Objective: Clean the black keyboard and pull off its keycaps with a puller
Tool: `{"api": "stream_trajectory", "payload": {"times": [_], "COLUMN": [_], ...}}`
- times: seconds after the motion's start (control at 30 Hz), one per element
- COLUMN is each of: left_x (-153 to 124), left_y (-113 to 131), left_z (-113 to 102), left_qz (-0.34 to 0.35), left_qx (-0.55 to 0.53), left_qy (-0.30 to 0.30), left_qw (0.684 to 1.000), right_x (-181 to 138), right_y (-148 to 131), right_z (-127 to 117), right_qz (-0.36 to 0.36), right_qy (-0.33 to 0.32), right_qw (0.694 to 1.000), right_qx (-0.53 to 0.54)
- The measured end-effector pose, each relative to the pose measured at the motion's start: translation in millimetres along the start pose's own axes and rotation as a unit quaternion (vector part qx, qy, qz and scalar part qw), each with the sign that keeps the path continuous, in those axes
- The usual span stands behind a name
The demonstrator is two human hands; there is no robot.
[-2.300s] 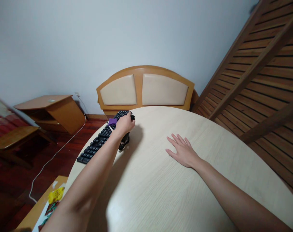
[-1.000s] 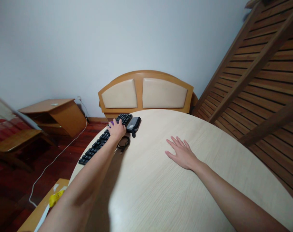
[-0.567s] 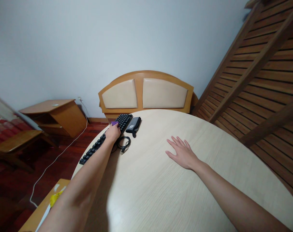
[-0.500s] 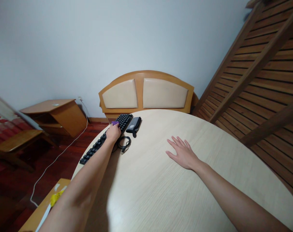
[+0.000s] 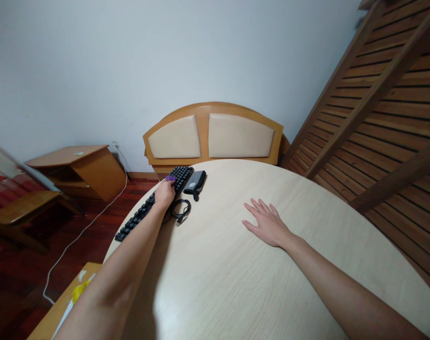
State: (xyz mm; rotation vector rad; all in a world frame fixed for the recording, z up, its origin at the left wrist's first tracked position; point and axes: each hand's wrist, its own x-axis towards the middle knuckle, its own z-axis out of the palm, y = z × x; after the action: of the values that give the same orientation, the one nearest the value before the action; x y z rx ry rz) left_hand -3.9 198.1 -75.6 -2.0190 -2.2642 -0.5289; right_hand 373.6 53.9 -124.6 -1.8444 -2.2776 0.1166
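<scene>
L arm (image 5: 114,278) comes in from btm-L, bare, reaching fwd twd ctr, elbow slightly bent, wrist approx. straight. L grip (image 5: 164,192): back of hand up, fingers curled in, tips partly hidden. R arm (image 5: 330,276), also bare, angles in from btm-R. R grip (image 5: 268,225): palm down, approx. flat, fingers spread, thumb out to L.

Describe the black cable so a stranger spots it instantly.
Find the pale table, then the black keyboard along its left edge. Right of it, nearer the wearer than the grey case, lies the cable. Unlike both neighbours, it forms a thin ring.
</scene>
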Motion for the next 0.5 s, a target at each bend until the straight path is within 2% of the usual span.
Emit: {"api": "stream_trajectory", "payload": {"times": [0.5], "left_x": [-0.6], "left_y": [-14.2], "left_z": [-3.5], "left_qz": [0.017], "left_qx": [-0.05], "left_qy": [0.059], "left_qw": [0.997], "right_x": [0.8], "right_y": [2.1], "right_z": [1.8], "right_qz": [0.004], "right_qy": [0.0], "right_qw": [1.0], "right_qx": [0.008]}}
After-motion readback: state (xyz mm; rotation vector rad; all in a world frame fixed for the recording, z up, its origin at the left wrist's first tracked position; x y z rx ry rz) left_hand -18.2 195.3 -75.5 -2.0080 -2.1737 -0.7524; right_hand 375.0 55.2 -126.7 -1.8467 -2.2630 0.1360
